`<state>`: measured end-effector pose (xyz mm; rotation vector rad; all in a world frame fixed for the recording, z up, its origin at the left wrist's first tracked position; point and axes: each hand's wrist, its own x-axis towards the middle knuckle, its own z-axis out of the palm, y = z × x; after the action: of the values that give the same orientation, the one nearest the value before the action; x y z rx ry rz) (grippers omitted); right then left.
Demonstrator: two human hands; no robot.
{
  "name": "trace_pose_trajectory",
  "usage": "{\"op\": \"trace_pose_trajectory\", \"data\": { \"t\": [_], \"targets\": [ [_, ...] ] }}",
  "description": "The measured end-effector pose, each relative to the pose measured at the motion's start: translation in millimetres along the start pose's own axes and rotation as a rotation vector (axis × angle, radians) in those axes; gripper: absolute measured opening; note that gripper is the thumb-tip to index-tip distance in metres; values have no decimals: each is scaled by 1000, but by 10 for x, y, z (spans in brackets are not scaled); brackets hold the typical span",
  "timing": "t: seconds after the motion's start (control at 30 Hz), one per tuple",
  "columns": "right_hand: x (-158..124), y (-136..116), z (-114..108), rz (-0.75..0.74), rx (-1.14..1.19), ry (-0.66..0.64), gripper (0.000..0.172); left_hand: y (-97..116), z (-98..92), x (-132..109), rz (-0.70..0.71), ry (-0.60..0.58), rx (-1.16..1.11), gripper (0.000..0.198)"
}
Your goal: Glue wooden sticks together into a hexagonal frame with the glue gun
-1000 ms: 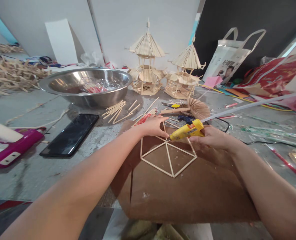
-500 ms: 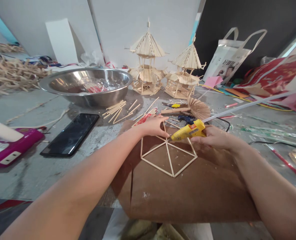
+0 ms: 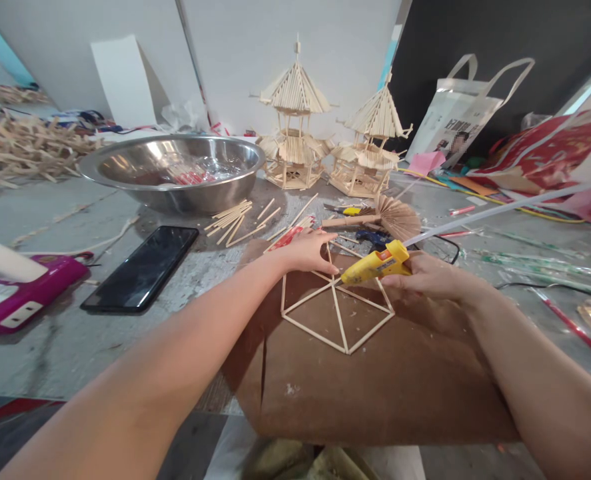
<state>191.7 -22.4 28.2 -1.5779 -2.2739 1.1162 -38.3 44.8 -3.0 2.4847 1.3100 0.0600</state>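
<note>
A flat hexagon frame of thin wooden sticks (image 3: 338, 310) lies on a brown cardboard sheet (image 3: 375, 393). My left hand (image 3: 308, 252) rests on the frame's far edge, fingers pressed down on the sticks near the centre joint. My right hand (image 3: 432, 275) grips a yellow glue gun (image 3: 375, 265) with a long clear glue stick (image 3: 500, 209) trailing out behind it. The gun's nozzle points left and down at the centre joint, close to my left fingertips.
A steel bowl (image 3: 125, 175) stands at the back left, with loose sticks (image 3: 232, 223) before it. A black phone (image 3: 142, 268) and a magenta box (image 3: 20, 297) lie left. Two stick pagodas (image 3: 295, 120) (image 3: 372, 143) stand behind. A folded paper fan (image 3: 392, 217), bags and cables crowd the right.
The glue gun's nozzle has dipped slightly lower toward the frame's centre joint. My left hand has stayed in place.
</note>
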Motion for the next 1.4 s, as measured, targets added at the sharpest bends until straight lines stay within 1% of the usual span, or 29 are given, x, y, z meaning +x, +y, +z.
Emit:
{"op": "trace_pose_trajectory", "data": {
  "t": [0.17, 0.3, 0.5, 0.7, 0.97, 1.2, 1.3, 1.4],
  "targets": [
    [12, 24, -24, -18, -59, 43, 39, 16, -14, -9, -12, -5, -2, 92],
    [21, 24, -26, -8, -100, 70, 41, 36, -31, -22, -16, -10, -6, 91],
    [24, 26, 4, 8, -62, 88, 43, 16, -17, -13, -11, -2, -12, 92],
    [37, 45, 35, 6, 9, 78, 41, 6, -9, -1, -12, -1, -7, 91],
    [10, -34, 45, 7, 72, 29, 40, 14, -24, -14, -5, -12, -4, 92],
    [-15, -30, 1, 28, 25, -18, 38, 7, -13, -5, -15, -17, -12, 92],
    [-5, 12, -18, 21, -36, 9, 40, 17, -19, -11, -14, -17, -13, 91],
    [10, 57, -23, 16, -70, 64, 43, 33, -28, -20, -14, -9, -12, 90]
  ]
}}
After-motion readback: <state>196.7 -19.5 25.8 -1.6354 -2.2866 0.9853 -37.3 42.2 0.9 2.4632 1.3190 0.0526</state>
